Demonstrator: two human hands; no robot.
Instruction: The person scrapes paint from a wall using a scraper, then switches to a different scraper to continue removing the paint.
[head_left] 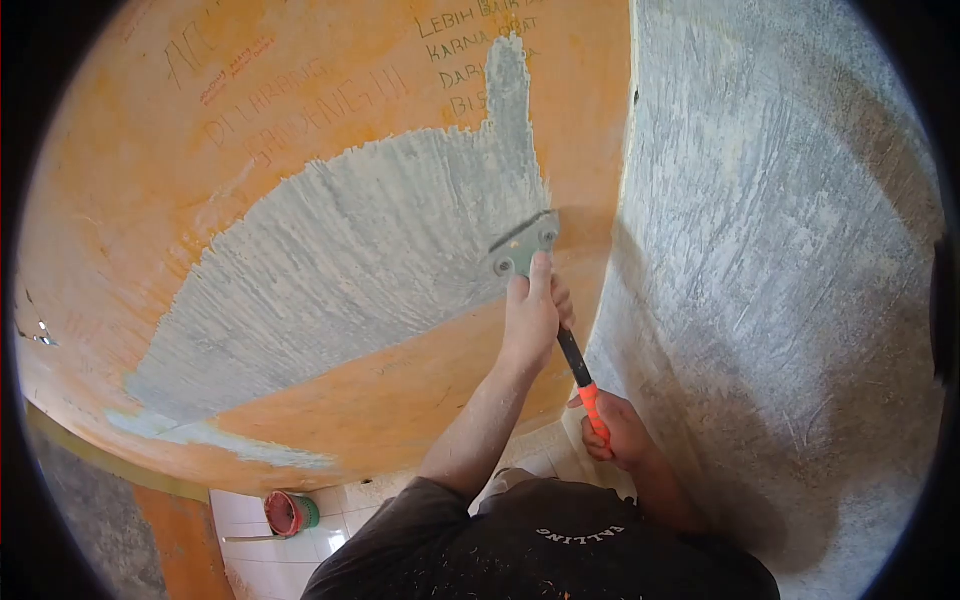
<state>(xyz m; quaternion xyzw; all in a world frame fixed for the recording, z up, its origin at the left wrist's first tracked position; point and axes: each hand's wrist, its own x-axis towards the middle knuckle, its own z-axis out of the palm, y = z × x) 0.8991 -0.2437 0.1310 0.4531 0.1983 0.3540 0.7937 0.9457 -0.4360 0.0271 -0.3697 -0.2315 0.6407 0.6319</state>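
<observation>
A long-handled wall scraper (522, 243) lies with its wide blade against the wall, at the right side of a scraped grey patch (350, 230). My left hand (533, 318) is closed around the shaft just below the scraper head, its thumb pointing up toward the blade. Lower down, my right hand (622, 432) grips the orange end of the handle. Orange paint (330, 110) with handwritten lettering surrounds the bare grey area. A narrow scraped strip runs upward from the patch, above the blade.
A rough grey wall (760, 220) meets the orange one at a corner on the right. On the white tiled floor (245, 510) stands a small red and green bucket (290, 513), with a thin stick beside it. An orange-and-grey wall section shows at lower left.
</observation>
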